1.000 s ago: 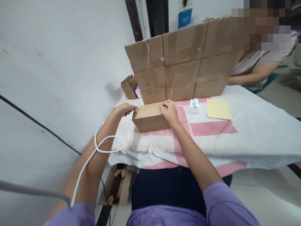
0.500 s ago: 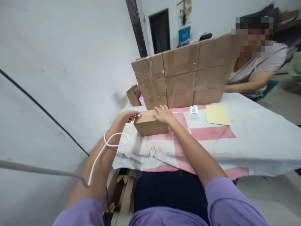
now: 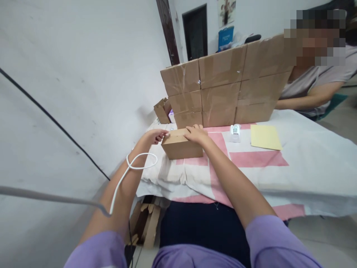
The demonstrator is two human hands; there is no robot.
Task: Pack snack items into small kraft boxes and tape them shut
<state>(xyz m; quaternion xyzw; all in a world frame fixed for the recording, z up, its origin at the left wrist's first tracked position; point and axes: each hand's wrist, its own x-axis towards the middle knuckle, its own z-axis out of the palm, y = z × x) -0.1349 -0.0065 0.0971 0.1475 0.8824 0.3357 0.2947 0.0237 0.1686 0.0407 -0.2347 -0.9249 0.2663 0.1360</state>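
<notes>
A closed brown cardboard box (image 3: 182,149) lies on the cloth-covered table in front of me. At its upper left corner, my left hand (image 3: 157,136) is closed in a pinch. A small, shiny, whitish bit shows at the fingertips, too small to name. My right hand (image 3: 196,134) lies on the right part of the box top. Its fingers are stretched out and slightly apart, reaching toward the far edge. A white cable loop (image 3: 142,161) hangs by my left forearm.
A wall of taped cardboard boxes (image 3: 220,87) stands behind the box. To the right are a small white device (image 3: 235,133) and a yellow sheet (image 3: 266,137). An open carton (image 3: 162,111) sits at the back left. Another person (image 3: 315,89) sits across the table.
The view has shifted slightly, so the scene sits a little farther right. My right hand's fingers are closer together on the box top. My left hand keeps its pinch at the corner.
</notes>
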